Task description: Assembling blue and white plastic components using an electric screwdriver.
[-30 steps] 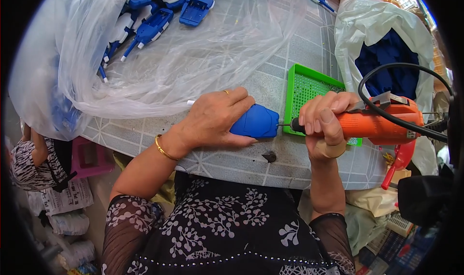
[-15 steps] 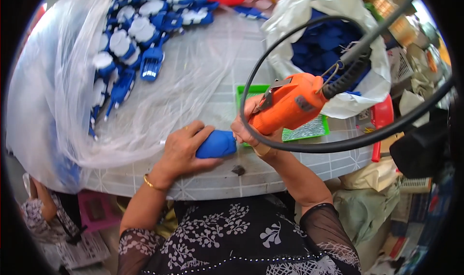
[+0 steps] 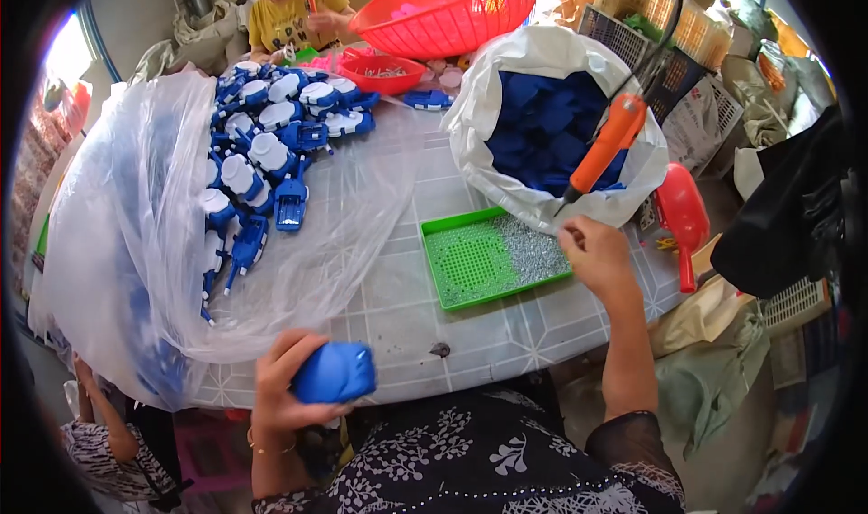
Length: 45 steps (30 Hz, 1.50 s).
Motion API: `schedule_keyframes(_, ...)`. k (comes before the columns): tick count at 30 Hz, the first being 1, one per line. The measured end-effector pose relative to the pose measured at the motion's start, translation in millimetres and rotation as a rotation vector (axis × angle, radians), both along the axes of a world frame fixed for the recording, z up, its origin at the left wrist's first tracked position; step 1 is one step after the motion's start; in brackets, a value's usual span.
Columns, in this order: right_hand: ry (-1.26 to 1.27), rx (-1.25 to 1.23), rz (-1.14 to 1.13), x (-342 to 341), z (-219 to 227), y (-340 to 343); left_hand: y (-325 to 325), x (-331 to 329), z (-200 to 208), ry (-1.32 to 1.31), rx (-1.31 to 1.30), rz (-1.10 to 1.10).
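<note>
Lower left of centre, the person's left hand (image 3: 280, 384) grips a rounded blue plastic casing (image 3: 334, 374); right of centre, the right hand (image 3: 600, 259), fingers curled, contents indiscernible, is beside a green rectangular plastic tray (image 3: 506, 292).

The perforated tray (image 3: 470, 259) is bright green, its small metal parts (image 3: 533, 247) silver-grey. Left of the tray, piled plastic casings (image 3: 269, 152) are blue and white; nearer the person than the tray, a single casing (image 3: 336, 374) is plain blue. Beyond the tray, the sack (image 3: 472, 143) is white, its plastic pieces (image 3: 541, 134) dark blue, the electric screwdriver (image 3: 608, 143) orange. Right of the tray, the scoop (image 3: 684, 211) is red. Under it, the tablecloth (image 3: 398, 320) is grey with white lines.
</note>
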State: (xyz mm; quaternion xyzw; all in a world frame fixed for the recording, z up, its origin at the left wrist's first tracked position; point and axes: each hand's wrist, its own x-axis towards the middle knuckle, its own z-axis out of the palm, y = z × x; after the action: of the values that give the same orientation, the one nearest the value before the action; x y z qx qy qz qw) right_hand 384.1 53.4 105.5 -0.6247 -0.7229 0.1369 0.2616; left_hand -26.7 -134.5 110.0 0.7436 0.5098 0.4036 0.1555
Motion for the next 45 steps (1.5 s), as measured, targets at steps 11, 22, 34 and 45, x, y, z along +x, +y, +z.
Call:
schedule_keyframes(11,-0.407,-0.013,0.18,-35.0,-92.4,47.5,-173.0,-66.9,-101.3,0.008,-0.495,0.552)
schedule_keyframes(22,-0.149,0.189,0.675,-102.1,-87.5,48.6,-245.5,-119.5,-297.6,0.258,-0.725,1.022)
schedule_keyframes(34,-0.03,0.149,0.701,-92.4,-92.9,46.2,-230.9,-148.0,-425.0,0.273,-0.412,1.043)
schedule_keyframes(45,-0.184,0.412,0.62,-84.7,-94.5,64.3,-222.6,-166.6,-475.0,0.459,-0.65,1.088)
